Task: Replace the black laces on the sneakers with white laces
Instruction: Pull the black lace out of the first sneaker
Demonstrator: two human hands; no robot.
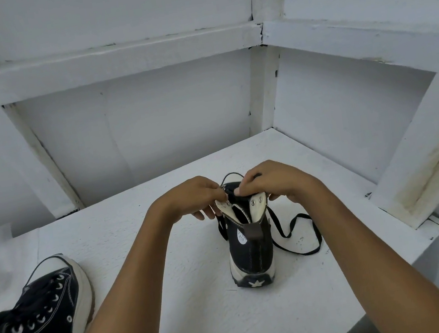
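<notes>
Together, left hand [188, 197], right hand [272, 181] pinching sneaker [250, 250] (upright)

Left forearm [133, 280] and right forearm [368, 243] bare to the wrists, left grip [190, 199], right grip [275, 182] ungloved

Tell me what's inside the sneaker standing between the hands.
Inside the sneaker, only pale lining shows at the open collar. Deeper in is dark, and the left hand and right hand cover the front, so anything farther inside cannot be seen.

Count: 2 sneakers, centre sneaker [250, 250] and lower-left sneaker [43, 315]; 2 hands, left hand [188, 197], right hand [275, 179]; 1 black lace [306, 252]; 1 table [204, 298].
</notes>
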